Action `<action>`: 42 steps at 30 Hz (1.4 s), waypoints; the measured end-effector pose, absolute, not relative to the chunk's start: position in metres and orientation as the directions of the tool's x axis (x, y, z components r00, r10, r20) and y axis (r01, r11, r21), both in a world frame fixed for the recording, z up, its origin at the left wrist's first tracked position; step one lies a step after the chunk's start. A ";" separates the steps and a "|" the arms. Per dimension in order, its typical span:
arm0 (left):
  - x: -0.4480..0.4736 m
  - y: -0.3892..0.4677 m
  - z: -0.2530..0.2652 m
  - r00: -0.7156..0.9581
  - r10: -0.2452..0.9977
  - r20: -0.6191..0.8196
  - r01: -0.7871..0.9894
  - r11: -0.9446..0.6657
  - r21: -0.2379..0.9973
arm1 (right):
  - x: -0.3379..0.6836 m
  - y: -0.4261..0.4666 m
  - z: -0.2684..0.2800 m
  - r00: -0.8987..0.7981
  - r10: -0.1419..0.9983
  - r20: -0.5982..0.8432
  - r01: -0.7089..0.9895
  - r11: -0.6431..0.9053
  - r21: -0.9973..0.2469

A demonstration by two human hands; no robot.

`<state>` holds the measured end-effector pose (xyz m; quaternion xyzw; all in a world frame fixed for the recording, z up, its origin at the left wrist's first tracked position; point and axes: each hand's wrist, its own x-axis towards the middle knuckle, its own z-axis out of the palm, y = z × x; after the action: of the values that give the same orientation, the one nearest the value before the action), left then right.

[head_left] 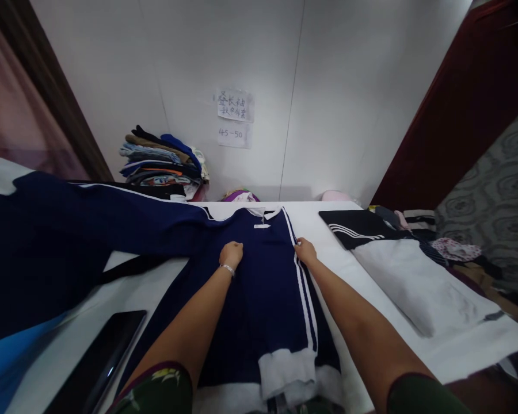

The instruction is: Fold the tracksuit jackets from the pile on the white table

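A navy blue zip-collar jacket with white sleeve stripes and pale grey cuffs and hem lies spread on the white table. One sleeve is folded down over the body, its cuff near the hem. The other sleeve stretches out to the left. My left hand, with a bracelet at the wrist, is closed on the cloth of the chest. At the striped edge of the folded sleeve, my right hand pinches the fabric.
To the right lie a black garment with white stripes and a pale grey garment. A stack of folded clothes stands at the back left. A black flat device is at the front left. Paper notes hang on the wall.
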<state>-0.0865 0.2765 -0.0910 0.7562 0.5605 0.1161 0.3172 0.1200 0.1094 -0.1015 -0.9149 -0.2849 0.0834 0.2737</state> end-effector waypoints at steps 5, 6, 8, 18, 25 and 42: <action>-0.088 0.274 -0.088 0.334 0.926 -0.175 0.781 -0.168 0.601 | 0.113 0.103 -0.101 0.778 0.627 0.031 0.573 -0.690 -0.442; -0.089 0.274 -0.087 0.333 0.927 -0.174 0.781 -0.168 0.602 | 0.112 0.105 -0.099 0.764 0.644 0.048 0.599 -0.678 -0.427; -0.090 0.275 -0.086 0.334 0.927 -0.168 0.779 -0.172 0.603 | 0.108 0.110 -0.094 0.718 0.690 0.092 0.661 -0.633 -0.403; -0.092 0.288 -0.100 0.368 0.919 -0.141 0.768 -0.215 0.603 | 0.095 0.165 -0.088 0.490 0.838 0.240 0.864 -0.429 -0.265; -0.092 0.291 -0.104 0.361 0.923 -0.134 0.766 -0.212 0.606 | 0.112 0.175 -0.112 0.585 0.802 -0.120 0.759 -0.593 -0.267; -0.094 0.283 -0.096 0.413 0.907 -0.079 0.757 -0.294 0.584 | 0.013 -0.009 -0.108 0.383 0.921 -0.077 0.793 -0.370 -0.485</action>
<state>-0.0936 0.2826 -0.0957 0.7929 0.5246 0.1349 0.2792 0.0131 -0.0086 -0.1076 -0.8100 -0.5288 0.1700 0.1881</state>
